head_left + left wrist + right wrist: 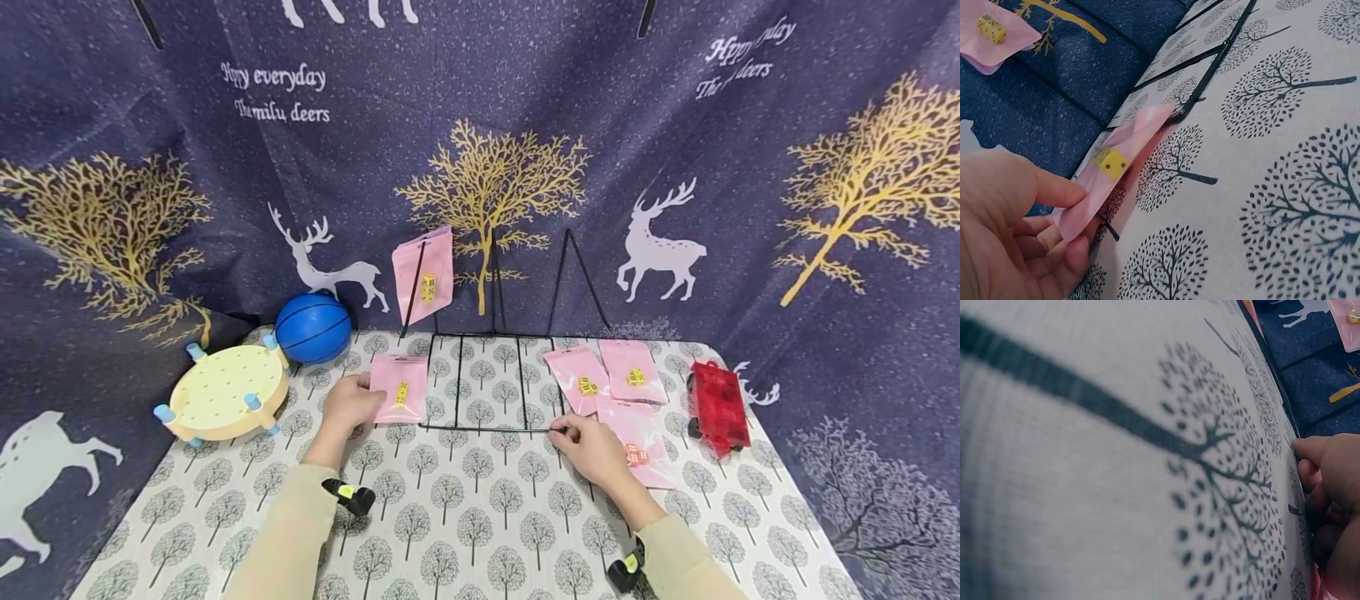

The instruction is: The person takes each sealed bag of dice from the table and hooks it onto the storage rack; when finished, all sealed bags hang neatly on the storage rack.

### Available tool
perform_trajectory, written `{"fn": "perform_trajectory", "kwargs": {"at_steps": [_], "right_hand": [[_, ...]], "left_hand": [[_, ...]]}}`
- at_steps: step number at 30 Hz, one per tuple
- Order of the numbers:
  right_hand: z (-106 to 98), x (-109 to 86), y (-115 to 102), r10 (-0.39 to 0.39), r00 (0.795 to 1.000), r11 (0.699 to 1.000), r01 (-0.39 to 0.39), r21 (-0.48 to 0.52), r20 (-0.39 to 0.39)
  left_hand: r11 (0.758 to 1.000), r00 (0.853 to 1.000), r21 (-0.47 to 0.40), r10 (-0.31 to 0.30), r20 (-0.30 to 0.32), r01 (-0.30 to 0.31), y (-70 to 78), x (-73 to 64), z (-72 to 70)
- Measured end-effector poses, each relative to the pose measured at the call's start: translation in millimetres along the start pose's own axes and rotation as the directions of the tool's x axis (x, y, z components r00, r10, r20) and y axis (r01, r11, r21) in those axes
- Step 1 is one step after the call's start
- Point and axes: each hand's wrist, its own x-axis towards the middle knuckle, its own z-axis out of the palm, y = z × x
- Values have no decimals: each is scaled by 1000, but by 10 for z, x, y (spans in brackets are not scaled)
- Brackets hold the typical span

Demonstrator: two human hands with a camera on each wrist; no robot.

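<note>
Pink flat plastic pouch with yellow dotted dice (388,385): at 9 o'clock of the black wire rack (487,429), tilted in the left-wrist view. Left hand (351,407) pinches its outer edge, thumb against fingers. Right hand (583,447), fingers curled, pinches the rack's near rail at 4 o'clock. Second pink pouch (440,265) hangs at 11 o'clock; three pink pouches (618,360) lie at 3 o'clock; blue ball with black lines (313,329) at 10 o'clock.

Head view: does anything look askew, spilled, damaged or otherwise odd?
Mildly askew: among the bags on the right, the leftmost pink bag lies turned at an angle to the straighter bag beside it, and the hanging pink bag slants on the black rack. I see no spill or clear damage.
</note>
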Motion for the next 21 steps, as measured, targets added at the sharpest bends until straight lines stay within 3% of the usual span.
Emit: {"fn": "perform_trajectory", "kwargs": {"at_steps": [9, 13, 16, 21], "right_hand": [[1, -12, -6, -9, 1000, 1000, 9, 0, -8], [2, -17, -9, -9, 1000, 1000, 9, -6, -4], [2, -19, -13, -10, 1000, 1000, 10, -6, -8], [2, -10, -14, 0, 1000, 1000, 0, -5, -8]], "left_hand": [[977, 996, -213, 23, 82, -5, 1, -84, -17], [966, 993, -247, 90, 77, -68, 49, -150, -38], [965, 988, -224, 149, 41, -136, 92, -209, -55], [950, 964, -167, 263, -29, -264, 162, -328, -66]]}}
